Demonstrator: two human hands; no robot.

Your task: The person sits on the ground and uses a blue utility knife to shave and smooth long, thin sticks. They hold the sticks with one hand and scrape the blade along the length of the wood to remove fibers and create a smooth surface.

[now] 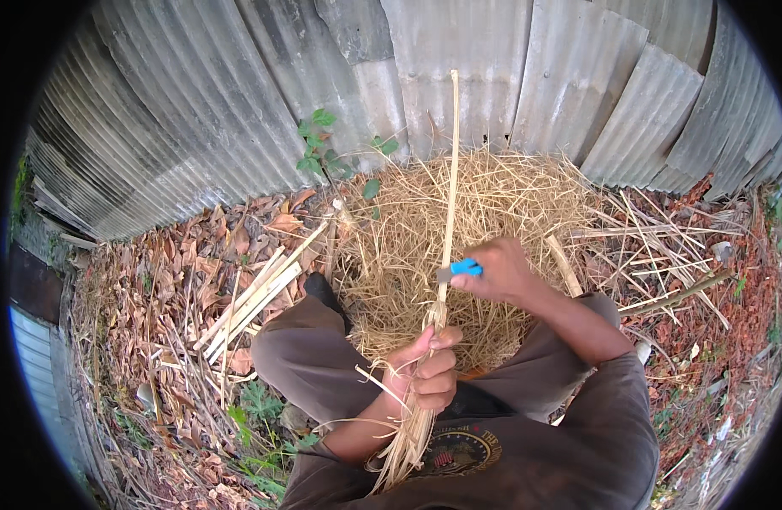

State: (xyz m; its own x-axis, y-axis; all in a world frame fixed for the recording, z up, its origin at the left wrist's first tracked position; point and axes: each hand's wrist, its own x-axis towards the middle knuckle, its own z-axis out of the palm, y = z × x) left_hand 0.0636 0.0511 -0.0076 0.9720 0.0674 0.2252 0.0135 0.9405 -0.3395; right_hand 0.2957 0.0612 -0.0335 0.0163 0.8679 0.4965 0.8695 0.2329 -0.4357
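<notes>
My left hand [425,371] is closed around the frayed lower part of a long pale wooden strip [452,170], which looks like split bamboo. Loose shavings [405,450] fan out below that fist, across my shirt. From there the strip rises away from me, nearly upright in the view, with its far tip in front of the metal wall. My right hand [497,270] grips the blue handle of a short-bladed knife [466,267]. Its grey blade lies against the strip, a little beyond my left hand.
A heap of straw-coloured shavings [493,191] covers the ground between my legs and the corrugated metal wall [459,93]. Split sticks [253,304] lie on dry leaves at the left. More thin sticks [663,246] are scattered at the right. A leafy plant [314,144] grows by the wall.
</notes>
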